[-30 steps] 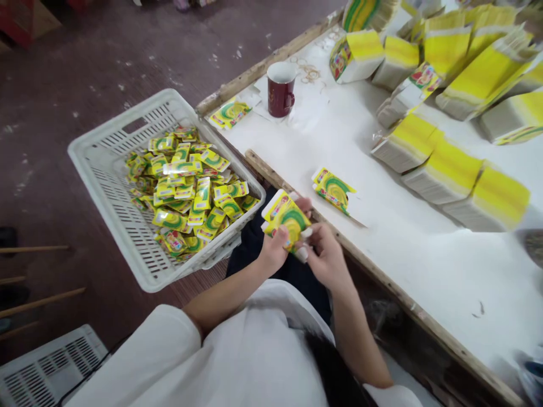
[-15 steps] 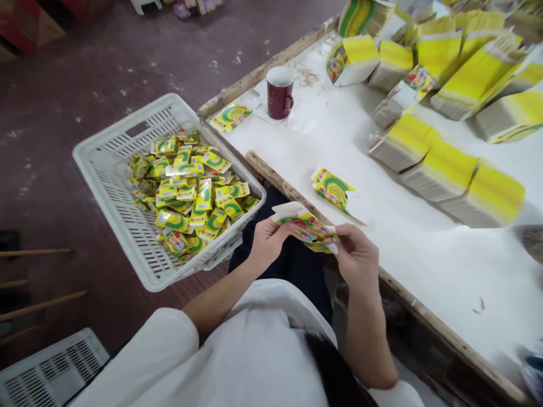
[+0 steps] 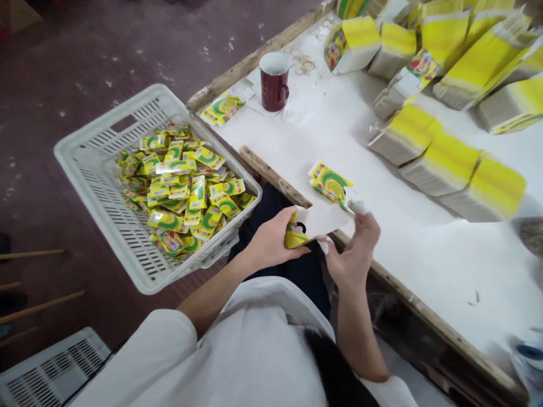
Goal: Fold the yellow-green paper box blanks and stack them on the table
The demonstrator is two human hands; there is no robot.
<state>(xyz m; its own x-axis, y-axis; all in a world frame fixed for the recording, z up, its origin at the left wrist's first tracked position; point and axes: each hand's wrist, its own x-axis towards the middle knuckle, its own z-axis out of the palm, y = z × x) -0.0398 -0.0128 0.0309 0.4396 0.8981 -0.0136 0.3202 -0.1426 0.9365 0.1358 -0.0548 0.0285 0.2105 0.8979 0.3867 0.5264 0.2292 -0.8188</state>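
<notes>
Over my lap, both hands work one small yellow-and-green printed carton (image 3: 316, 223), its white inner face turned up. My left hand (image 3: 271, 243) pinches its coloured left end. My right hand (image 3: 354, 251) grips its right side, fingers curled round a flap. Just beyond them, a few flat yellow cartons (image 3: 331, 185) lie on the white table (image 3: 424, 249) near its wooden front edge. A white plastic crate (image 3: 97, 186) at my left holds several folded yellow-green cartons (image 3: 182, 186).
Stacks of flat yellow cartons (image 3: 445, 161) fill the table's far right. A dark red mug (image 3: 274, 82) stands at the back with rubber bands (image 3: 303, 65) and a loose carton (image 3: 223, 108) nearby. Another white crate (image 3: 51, 367) sits low left on the dark floor.
The carton has been turned over from printed side to white inside. My right hand moved up and right along it; my left hand shifted to its left end.
</notes>
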